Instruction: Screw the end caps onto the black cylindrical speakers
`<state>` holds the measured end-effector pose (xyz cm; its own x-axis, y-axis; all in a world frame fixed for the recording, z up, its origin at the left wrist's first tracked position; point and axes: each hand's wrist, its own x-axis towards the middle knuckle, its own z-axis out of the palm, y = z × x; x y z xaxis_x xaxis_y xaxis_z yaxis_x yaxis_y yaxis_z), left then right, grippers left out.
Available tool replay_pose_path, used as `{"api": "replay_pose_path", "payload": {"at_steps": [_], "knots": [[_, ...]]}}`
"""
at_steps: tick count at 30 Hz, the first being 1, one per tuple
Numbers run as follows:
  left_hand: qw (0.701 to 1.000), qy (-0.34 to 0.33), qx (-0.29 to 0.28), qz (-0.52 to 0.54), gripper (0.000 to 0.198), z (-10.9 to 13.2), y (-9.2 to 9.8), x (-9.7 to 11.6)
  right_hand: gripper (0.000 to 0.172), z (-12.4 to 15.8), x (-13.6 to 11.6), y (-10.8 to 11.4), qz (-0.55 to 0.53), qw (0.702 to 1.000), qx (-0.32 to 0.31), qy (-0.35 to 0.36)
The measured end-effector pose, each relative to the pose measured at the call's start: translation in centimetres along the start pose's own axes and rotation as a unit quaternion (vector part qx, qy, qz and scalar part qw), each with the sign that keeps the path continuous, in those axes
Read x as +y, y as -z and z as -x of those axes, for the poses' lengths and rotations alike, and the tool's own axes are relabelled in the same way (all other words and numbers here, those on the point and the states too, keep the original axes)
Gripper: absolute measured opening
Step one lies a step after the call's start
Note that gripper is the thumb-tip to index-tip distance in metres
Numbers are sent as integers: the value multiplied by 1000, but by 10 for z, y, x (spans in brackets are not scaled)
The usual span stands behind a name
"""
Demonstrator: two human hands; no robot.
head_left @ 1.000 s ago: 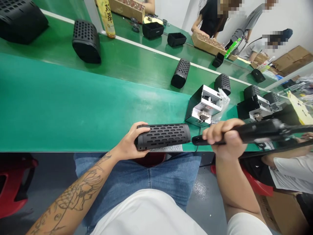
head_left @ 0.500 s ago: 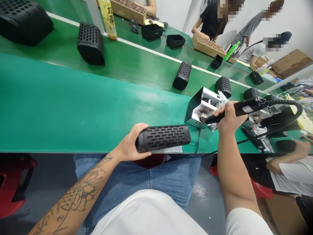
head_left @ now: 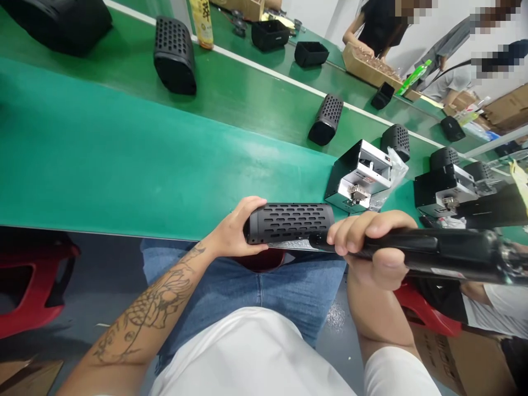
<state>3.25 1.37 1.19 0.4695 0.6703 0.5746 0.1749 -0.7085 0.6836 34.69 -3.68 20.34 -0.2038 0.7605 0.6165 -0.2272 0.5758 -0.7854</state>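
My left hand [head_left: 239, 231] grips the left end of a black speaker housing [head_left: 295, 220] with slotted holes, lying at the table's near edge. In my right hand [head_left: 375, 247] is a black electric screwdriver [head_left: 441, 247], its fingers wrapped round the body. The tool's narrow front end points left and overlaps the lower right side of the housing; whether the bit touches it I cannot tell. Behind the right hand stands a silver and black screw feeder [head_left: 358, 176], apart from the tool.
Several black perforated housings, one of them [head_left: 175, 55] at the upper left, stand along the green conveyor belt [head_left: 247, 82]. A second screw feeder [head_left: 443, 190] sits to the right. A yellow bottle [head_left: 202, 25] stands beyond the belt. Co-workers are across the table and at the right.
My right hand has brought the screwdriver from the screw feeder toward me and left, to the housing. My left hand keeps its hold on the housing. The view has shifted slightly.
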Motion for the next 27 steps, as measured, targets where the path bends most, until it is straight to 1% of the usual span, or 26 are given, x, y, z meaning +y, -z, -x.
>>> {"api": "replay_pose_path", "payload": {"at_steps": [3,5,8,10,12,15,19,24,27], "knots": [[1000,12,1,7,133,1,-3,-1,24,-5,12,1,2,1000,19,3],[1000,16,2,12,131,1,-4,-2,30,-7,16,-1,11,999,31,-11],[1000,4,2,17,127,0,-5,-2,44,-9,17,-13,33,997,67,-33],[1000,-6,5,17,125,-1,-5,0,50,-9,16,-23,35,995,86,-34],[1000,-5,6,16,126,-2,-5,1,50,-9,17,-31,27,996,81,-33],[1000,9,2,14,128,-1,-5,2,45,-8,18,-36,13,998,53,-36],[1000,27,-2,14,129,0,-5,2,42,-7,20,-35,6,998,47,-37],[999,28,2,17,121,-2,-4,3,44,-7,22,-34,11,998,49,-33],[999,30,4,16,119,-3,-3,3,46,-9,24,-33,11,999,23,-37]]}}
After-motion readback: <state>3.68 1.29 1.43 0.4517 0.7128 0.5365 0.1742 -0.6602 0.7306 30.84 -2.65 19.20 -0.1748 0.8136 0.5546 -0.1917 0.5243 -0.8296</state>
